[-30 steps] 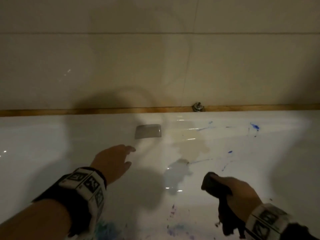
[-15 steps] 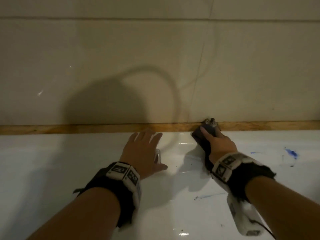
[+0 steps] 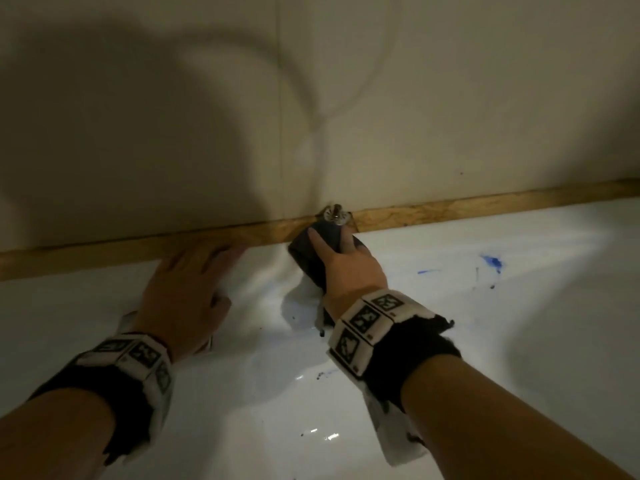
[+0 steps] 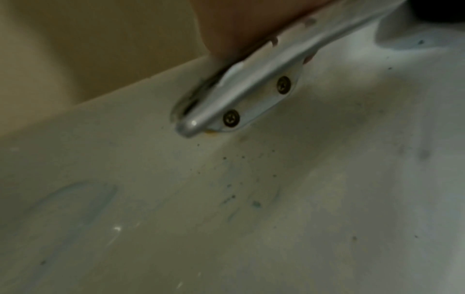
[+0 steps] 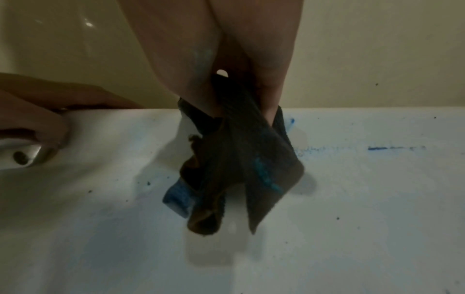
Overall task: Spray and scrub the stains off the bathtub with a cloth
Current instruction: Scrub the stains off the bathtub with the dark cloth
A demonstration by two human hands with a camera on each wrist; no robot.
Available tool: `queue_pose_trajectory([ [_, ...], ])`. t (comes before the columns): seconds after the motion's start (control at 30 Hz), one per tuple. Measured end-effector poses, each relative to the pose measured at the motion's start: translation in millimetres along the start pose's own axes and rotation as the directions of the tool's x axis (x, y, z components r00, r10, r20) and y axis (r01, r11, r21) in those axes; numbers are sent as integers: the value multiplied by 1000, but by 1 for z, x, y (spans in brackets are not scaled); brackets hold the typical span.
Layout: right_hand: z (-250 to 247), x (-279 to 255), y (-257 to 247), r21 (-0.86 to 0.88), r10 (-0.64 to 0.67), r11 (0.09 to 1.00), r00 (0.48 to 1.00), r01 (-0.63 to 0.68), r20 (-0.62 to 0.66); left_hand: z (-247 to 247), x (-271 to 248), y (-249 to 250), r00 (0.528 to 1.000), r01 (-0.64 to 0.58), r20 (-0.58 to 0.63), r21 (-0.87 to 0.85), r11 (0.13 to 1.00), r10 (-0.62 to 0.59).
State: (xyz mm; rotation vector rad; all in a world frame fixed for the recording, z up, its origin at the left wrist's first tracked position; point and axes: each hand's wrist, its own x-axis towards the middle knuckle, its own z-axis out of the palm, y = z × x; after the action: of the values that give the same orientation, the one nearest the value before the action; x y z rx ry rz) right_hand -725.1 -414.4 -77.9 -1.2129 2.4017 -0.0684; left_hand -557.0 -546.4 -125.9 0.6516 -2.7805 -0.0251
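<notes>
The white bathtub [image 3: 519, 323] carries blue stains [image 3: 491, 262] on its far side, right of my hands. My right hand [image 3: 346, 268] grips a dark cloth [image 3: 308, 261] and presses it on the tub's far rim, just below a metal fitting [image 3: 334, 213]. In the right wrist view the cloth [image 5: 239, 169] hangs bunched from my fingers [image 5: 271, 89], smeared with blue, and a blue streak [image 5: 380, 148] lies to its right. My left hand [image 3: 187, 289] lies flat on the rim with straight fingers, its palm over a metal grab handle [image 4: 251, 95].
A wooden strip [image 3: 485, 202] runs along the top of the tub under a beige tiled wall [image 3: 485, 98]. Small dark specks dot the tub's surface [image 4: 226, 159]. No spray bottle is in view.
Both hands have gone from low in the tub up to its far rim. The left hand has slid further toward the wooden strip; the right keeps the cloth by the fitting.
</notes>
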Motion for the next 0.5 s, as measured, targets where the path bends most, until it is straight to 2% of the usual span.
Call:
queue_pose_trajectory([
  [0.17,-1,-2,1,53,2,999,1000,-2,-2,-4,1,2,996,24,85,-13,1000,-23],
  [0.3,2,-1,-2,28,13,1000,1000,-13,-15,-3,-2,0,988,-47,146,34,998,41],
  [0.5,3,-1,-4,18,44,999,997,-43,-71,-4,-2,-1,989,-15,147,-6,1000,15],
])
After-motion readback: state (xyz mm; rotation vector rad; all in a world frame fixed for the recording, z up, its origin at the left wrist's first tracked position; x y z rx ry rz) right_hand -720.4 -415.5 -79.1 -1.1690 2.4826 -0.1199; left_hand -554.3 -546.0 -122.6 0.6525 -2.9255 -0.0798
